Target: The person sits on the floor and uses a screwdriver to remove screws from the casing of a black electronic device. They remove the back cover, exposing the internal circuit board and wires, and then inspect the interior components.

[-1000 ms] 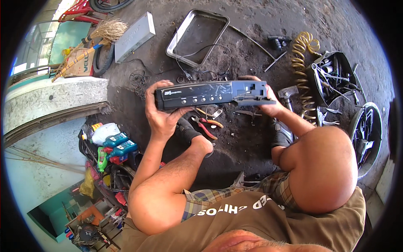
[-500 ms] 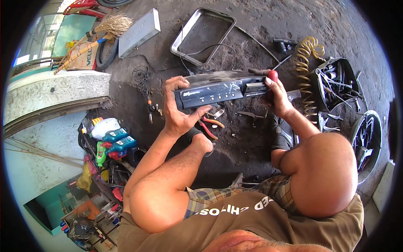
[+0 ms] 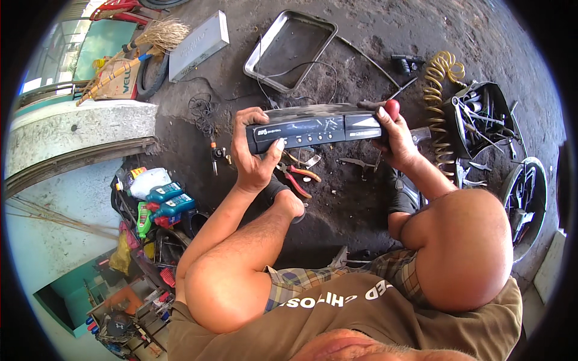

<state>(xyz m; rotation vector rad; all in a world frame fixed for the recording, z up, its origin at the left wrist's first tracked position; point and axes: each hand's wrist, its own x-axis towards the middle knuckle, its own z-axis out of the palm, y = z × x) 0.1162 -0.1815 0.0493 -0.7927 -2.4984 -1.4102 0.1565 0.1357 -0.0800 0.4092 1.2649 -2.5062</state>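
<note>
A black set-top box (image 3: 301, 133) with a scuffed front and a row of small round buttons is held level above the floor between both hands. My left hand (image 3: 251, 147) grips its left end, fingers over the top and thumb on the front beside the buttons. Around the right end closes my right hand (image 3: 397, 138), its thumb near a red rounded knob-like end (image 3: 392, 108); the rest of that red item is hidden. Below the box lie pliers with red handles (image 3: 297, 182) and a metal tool (image 3: 359, 163) on the dark ground.
A metal tray (image 3: 250, 63) lies beyond the box, near a grey flat box (image 3: 198, 47). Rightward are a coiled yellow hose (image 3: 432, 90), a black tool container (image 3: 456, 129) and a round bin (image 3: 540, 180). Bottles (image 3: 171, 207) and a low wall (image 3: 81, 123) stand left.
The box has tilted slightly, and the flap at the right of its front now sits flush. My left thumb has moved from beneath onto the front, by the buttons.
</note>
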